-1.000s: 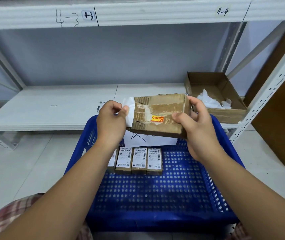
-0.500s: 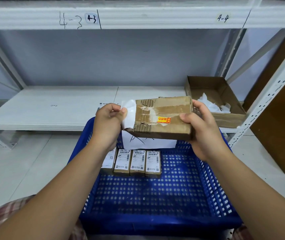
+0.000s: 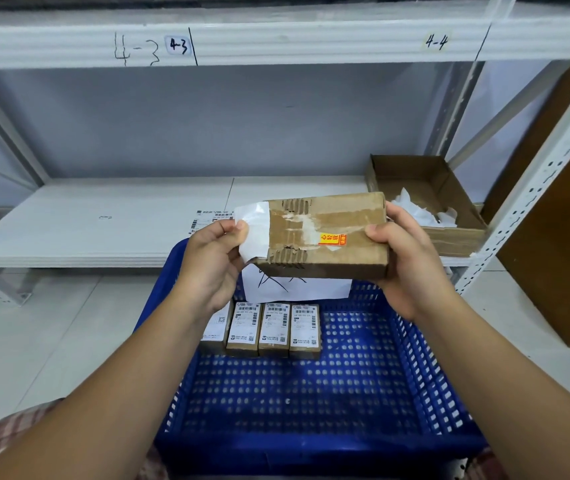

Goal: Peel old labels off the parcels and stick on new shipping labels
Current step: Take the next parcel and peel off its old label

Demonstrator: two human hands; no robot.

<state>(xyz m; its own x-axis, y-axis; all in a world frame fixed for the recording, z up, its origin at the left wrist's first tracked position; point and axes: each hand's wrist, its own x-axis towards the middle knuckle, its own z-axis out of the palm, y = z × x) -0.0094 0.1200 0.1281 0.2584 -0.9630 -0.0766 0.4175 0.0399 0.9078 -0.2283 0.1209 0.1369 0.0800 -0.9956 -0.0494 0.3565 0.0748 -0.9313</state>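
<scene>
I hold a brown cardboard parcel (image 3: 339, 233) in the air above the far end of a blue basket (image 3: 311, 393). My right hand (image 3: 404, 258) grips its right end. My left hand (image 3: 212, 258) pinches a white old label (image 3: 255, 230) that is peeled back off the parcel's left end and still hangs on at the edge. The parcel's top shows torn cardboard, white label remains and a small orange-yellow sticker (image 3: 332, 239). Several small parcels with labels (image 3: 274, 329) stand in a row in the basket. A sheet of printed labels (image 3: 212, 216) lies on the shelf behind my left hand.
An open cardboard box (image 3: 425, 202) with crumpled white paper (image 3: 422, 211) sits on the white shelf (image 3: 86, 230) at the right. A white paper with black marks (image 3: 297, 287) leans at the basket's far wall. A shelf post (image 3: 532, 188) and a brown panel (image 3: 560, 237) stand at the right.
The parcel and both hands have risen slightly in the view. The label is peeled a little further off the left end. The grips are the same.
</scene>
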